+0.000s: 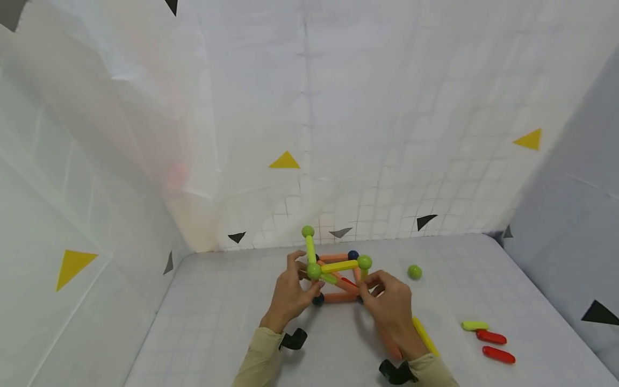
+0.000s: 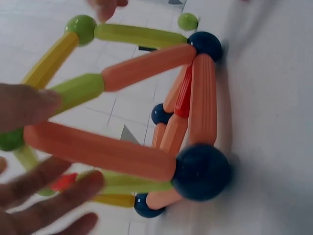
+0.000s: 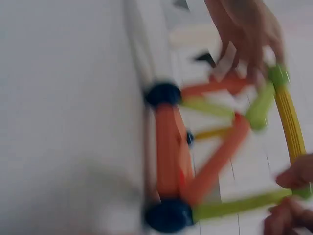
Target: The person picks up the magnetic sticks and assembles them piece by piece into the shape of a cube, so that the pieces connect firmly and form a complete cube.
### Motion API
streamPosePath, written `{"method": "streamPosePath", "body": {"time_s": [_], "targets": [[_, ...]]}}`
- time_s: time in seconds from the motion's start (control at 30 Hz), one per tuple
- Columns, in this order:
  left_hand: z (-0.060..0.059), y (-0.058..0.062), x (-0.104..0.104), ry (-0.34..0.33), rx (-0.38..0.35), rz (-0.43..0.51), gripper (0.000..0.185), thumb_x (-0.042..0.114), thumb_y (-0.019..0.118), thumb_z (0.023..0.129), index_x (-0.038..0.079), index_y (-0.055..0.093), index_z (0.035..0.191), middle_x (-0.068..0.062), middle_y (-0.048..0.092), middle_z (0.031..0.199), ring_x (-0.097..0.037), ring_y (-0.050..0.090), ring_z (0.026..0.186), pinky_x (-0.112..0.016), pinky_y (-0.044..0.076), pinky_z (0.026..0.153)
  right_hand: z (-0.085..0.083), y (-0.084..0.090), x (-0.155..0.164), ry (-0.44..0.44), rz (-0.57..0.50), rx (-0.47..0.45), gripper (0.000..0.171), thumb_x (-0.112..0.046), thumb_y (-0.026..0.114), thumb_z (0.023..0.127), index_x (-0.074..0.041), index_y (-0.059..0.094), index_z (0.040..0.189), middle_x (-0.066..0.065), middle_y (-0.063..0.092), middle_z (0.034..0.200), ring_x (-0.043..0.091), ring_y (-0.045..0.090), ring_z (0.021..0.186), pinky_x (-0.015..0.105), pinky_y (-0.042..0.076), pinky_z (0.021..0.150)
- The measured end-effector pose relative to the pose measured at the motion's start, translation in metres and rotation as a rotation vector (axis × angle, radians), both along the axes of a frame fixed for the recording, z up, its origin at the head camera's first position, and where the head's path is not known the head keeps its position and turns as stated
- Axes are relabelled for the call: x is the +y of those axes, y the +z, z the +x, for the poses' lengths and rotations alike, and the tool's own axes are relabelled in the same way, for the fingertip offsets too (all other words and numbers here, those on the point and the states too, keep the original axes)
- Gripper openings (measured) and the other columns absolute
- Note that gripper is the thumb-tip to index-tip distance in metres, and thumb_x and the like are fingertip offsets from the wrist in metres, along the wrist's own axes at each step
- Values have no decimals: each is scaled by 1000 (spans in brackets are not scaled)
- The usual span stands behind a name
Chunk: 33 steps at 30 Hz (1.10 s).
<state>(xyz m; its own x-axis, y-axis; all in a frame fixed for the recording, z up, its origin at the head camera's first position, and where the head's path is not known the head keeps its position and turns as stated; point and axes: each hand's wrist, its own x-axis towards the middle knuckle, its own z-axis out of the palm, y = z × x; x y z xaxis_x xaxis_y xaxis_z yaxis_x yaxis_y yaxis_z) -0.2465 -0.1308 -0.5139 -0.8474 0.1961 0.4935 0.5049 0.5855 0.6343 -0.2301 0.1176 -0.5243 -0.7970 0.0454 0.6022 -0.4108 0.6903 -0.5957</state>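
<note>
Rod-and-ball frame [image 1: 337, 274] of orange, yellow and green plastic sticks joined by green and dark blue balls stands on the white gridded tabletop [image 1: 232, 322], near the middle and toward the far edge where the paper backdrop rises. The left hand [image 1: 292, 293] is at the frame's left end, its fingers spread and lightly curled around the green corner ball [image 1: 314, 270] that carries an upright yellow-green stick. Whether they actually pinch it I cannot tell, since the left wrist view shows the fingertips [image 2: 46, 196] loose and apart beside the rods. The right hand [image 1: 389, 303] is at the frame's right end, with thumb and fingers curled close about the green upright stick [image 1: 364, 274] under another green ball [image 1: 365, 262]; the right wrist view is too blurred to confirm the grip.

A loose green ball [image 1: 414, 272] lies just right of the frame. A short green stick [image 1: 474, 325] and two red sticks [image 1: 491, 337] lie near the right edge, and a long yellow stick [image 1: 424, 334] lies beside the right wrist.

The joints look like the weak point. Uneven pressure from either side could pop a ball off or fold the frame, and the top stick, joined only at its base, could tip over. A nudge could also send the loose ball rolling toward the edge.
</note>
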Motion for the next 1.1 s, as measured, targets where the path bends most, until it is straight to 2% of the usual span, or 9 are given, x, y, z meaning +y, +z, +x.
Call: {"method": "streamPosePath", "body": {"time_s": [0.07, 0.17, 0.27, 0.4, 0.57, 0.73, 0.87, 0.97, 1.1], "targets": [[0, 0, -2, 29, -82, -43, 76, 18, 90, 87, 3, 42, 144, -11, 74, 104, -24, 75, 84, -39, 62, 74, -5, 0, 12, -8, -5, -164, 26, -18, 90, 81, -8, 73, 97, 6, 75, 85, 19, 71, 73, 34, 58, 67], [0, -4, -6, 67, -246, -158, 65, 24, 88, 88, 6, 48, 136, -10, 73, 100, -19, 69, 77, -31, 55, 66, -12, -5, 25, 64, 52, -431, 47, -28, 90, 84, -6, 67, 119, 11, 75, 106, 28, 71, 96, 45, 59, 82], [-1, -13, -8, 70, -369, -259, 47, 28, 87, 90, 8, 57, 121, -4, 71, 87, -12, 60, 67, -27, 48, 58, -17, -15, 29, 180, 113, -568, 54, -28, 91, 85, -7, 65, 127, 11, 72, 116, 29, 69, 106, 50, 59, 92], [-2, -22, -6, 53, -381, -312, 34, 30, 86, 92, 9, 62, 105, 2, 66, 76, -7, 56, 63, -26, 45, 56, -19, -25, 27, 225, 160, -550, 43, -19, 92, 83, -10, 69, 118, 7, 70, 110, 23, 69, 99, 46, 59, 88], [-3, -25, -3, 80, -348, -264, 26, 25, 85, 93, 10, 64, 99, 1, 68, 75, -6, 56, 62, -25, 45, 55, -18, -24, 24, 196, 176, -558, 37, -17, 93, 81, -13, 71, 111, 3, 71, 102, 18, 67, 93, 41, 58, 84], [-6, -34, -2, 198, -271, -159, 21, 14, 83, 93, 6, 65, 100, -4, 71, 74, -10, 62, 61, -25, 48, 53, -13, -20, 15, 238, 157, -606, 37, -22, 96, 78, -15, 74, 106, -5, 71, 95, 13, 64, 90, 37, 57, 82], [-9, -43, 0, 271, -234, -5, 27, 5, 80, 92, 1, 65, 113, -15, 78, 87, -19, 74, 70, -31, 58, 60, -3, -21, 1, 352, 154, -565, 34, -23, 94, 81, -13, 76, 107, -6, 74, 94, 11, 67, 87, 31, 57, 78], [-13, -48, -2, 214, -255, 126, 42, 0, 77, 93, -4, 59, 130, -28, 77, 110, -29, 79, 84, -37, 63, 70, 6, -22, -12, 469, 125, -552, 33, -23, 90, 86, -9, 76, 113, -1, 76, 100, 13, 70, 90, 28, 57, 78], [-18, -50, -9, 38, -387, 262, 65, -5, 66, 97, -8, 38, 155, -39, 57, 143, -41, 74, 112, -44, 62, 89, 17, -23, -31, 592, 91, -583, 49, -24, 85, 92, -2, 69, 132, 7, 75, 118, 21, 71, 105, 34, 58, 89]]}}
